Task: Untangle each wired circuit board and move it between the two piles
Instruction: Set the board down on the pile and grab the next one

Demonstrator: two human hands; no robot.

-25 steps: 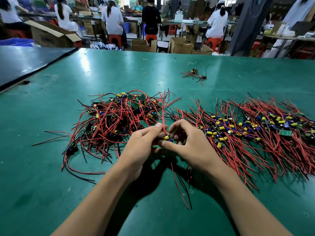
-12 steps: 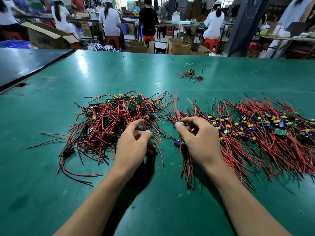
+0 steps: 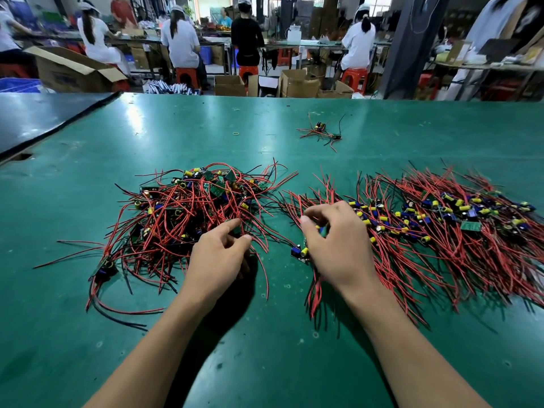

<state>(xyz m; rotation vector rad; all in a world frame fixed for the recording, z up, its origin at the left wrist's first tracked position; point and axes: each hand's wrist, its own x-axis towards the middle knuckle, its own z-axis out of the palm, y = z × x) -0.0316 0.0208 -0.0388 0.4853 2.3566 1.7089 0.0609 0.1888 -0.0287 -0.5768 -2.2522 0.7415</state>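
The hands have split: right hand [image 3: 332, 248] fingers curl round the freed circuit board [image 3: 299, 252] beside the right pile [image 3: 441, 225], while left hand [image 3: 217, 260] fingers pinch wires [image 3: 259, 242] in the left pile [image 3: 182, 213], starting another.

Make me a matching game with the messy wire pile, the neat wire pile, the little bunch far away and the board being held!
Things: 1 messy pile; 2 neat pile; 3 lone bunch; 4 held board.
Places: A in the right hand's grip; B far across the green table, alone; C spread along the right side; D picked at by the left hand.
Pairs: 1-D; 2-C; 3-B; 4-A.
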